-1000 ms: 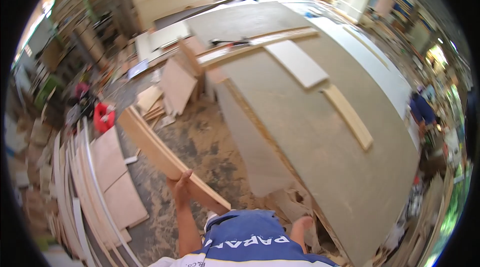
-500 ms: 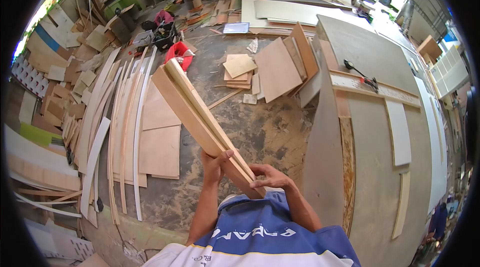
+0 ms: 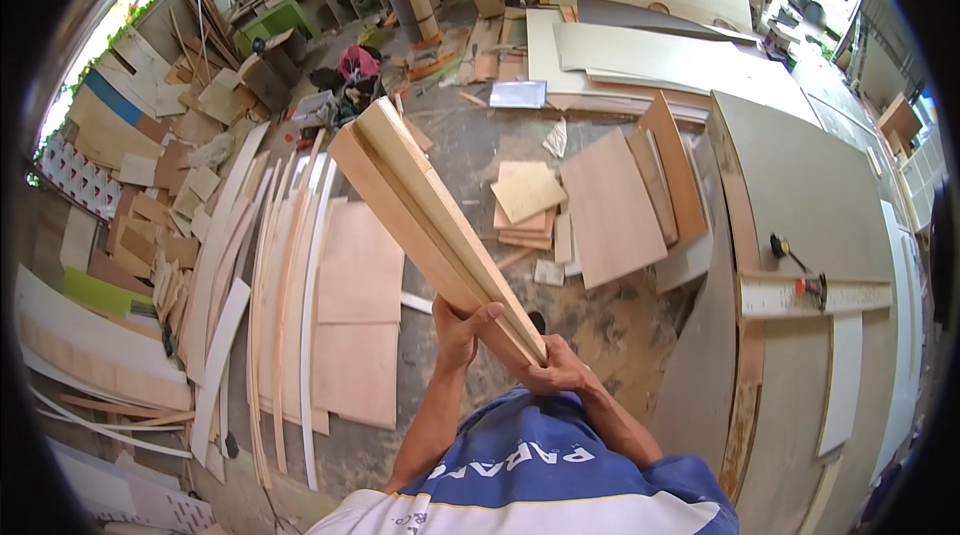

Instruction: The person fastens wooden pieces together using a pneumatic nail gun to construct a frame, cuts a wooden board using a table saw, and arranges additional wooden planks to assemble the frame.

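Stretching up and left from my body is a long pale wooden board (image 3: 425,225), with a raised strip along its length that leaves a step. My left hand (image 3: 462,333) wraps the board's lower part from the left, thumb over the top face. At the near end, my right hand (image 3: 560,367) grips the board's end, its fingers partly hidden beneath. The far end hangs free above the floor, tilted to the left.
To the left lie long wood strips (image 3: 265,335) and plywood sheets (image 3: 358,305). Ahead are stacked plywood offcuts (image 3: 527,197) and leaning panels (image 3: 612,210). On the right, a large grey panel (image 3: 830,175) carries a tape measure (image 3: 780,245) and a white strip (image 3: 845,375).
My right hand has closed around the board's near end, where before its fingers rested on the top edge. The view has shifted, so the surroundings sit lower and further right.
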Action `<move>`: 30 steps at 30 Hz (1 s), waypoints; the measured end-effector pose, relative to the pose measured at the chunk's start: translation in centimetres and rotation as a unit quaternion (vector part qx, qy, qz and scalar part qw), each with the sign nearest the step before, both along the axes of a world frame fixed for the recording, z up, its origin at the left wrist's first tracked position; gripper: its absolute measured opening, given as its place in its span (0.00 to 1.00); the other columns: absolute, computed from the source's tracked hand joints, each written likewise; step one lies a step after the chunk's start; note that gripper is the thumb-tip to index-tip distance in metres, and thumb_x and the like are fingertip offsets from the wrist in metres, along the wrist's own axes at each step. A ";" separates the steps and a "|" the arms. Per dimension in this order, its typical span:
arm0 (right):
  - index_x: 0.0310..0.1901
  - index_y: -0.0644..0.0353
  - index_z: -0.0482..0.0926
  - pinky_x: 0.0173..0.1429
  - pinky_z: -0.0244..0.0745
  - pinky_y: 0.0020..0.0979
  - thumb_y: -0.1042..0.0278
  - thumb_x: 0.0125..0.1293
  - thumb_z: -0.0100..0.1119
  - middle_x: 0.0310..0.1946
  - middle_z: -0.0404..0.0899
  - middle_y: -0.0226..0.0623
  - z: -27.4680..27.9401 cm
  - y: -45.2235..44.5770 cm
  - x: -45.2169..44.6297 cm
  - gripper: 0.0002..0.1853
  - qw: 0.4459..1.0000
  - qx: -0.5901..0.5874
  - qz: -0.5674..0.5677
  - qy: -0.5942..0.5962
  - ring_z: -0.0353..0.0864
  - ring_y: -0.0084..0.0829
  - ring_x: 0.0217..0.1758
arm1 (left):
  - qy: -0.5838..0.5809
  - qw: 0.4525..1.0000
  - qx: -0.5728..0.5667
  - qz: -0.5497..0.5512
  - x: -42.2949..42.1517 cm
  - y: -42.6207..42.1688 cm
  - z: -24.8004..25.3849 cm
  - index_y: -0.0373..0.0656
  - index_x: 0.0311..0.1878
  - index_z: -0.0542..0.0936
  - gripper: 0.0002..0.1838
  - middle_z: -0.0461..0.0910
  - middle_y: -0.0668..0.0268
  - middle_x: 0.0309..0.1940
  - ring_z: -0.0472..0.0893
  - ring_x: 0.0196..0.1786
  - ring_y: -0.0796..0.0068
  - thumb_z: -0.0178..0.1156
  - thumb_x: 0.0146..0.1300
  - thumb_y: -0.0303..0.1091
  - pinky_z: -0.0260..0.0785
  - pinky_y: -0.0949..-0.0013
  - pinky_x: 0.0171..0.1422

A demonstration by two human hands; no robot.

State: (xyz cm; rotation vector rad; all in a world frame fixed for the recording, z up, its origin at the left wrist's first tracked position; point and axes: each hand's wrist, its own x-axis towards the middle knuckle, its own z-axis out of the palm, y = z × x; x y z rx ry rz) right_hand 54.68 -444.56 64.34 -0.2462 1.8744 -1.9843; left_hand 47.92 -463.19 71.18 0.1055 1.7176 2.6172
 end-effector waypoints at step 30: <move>0.61 0.63 0.72 0.62 0.72 0.40 0.46 0.49 0.79 0.53 0.79 0.49 5.2 -5.5 -64.5 0.42 0.948 0.229 -0.217 0.028 0.78 0.46 0.59 | -0.021 0.972 0.180 -0.147 -71.6 -7.4 -0.5 0.34 0.65 0.71 0.29 0.78 0.48 0.58 0.79 0.61 0.52 0.68 0.64 0.33 0.68 0.47 0.72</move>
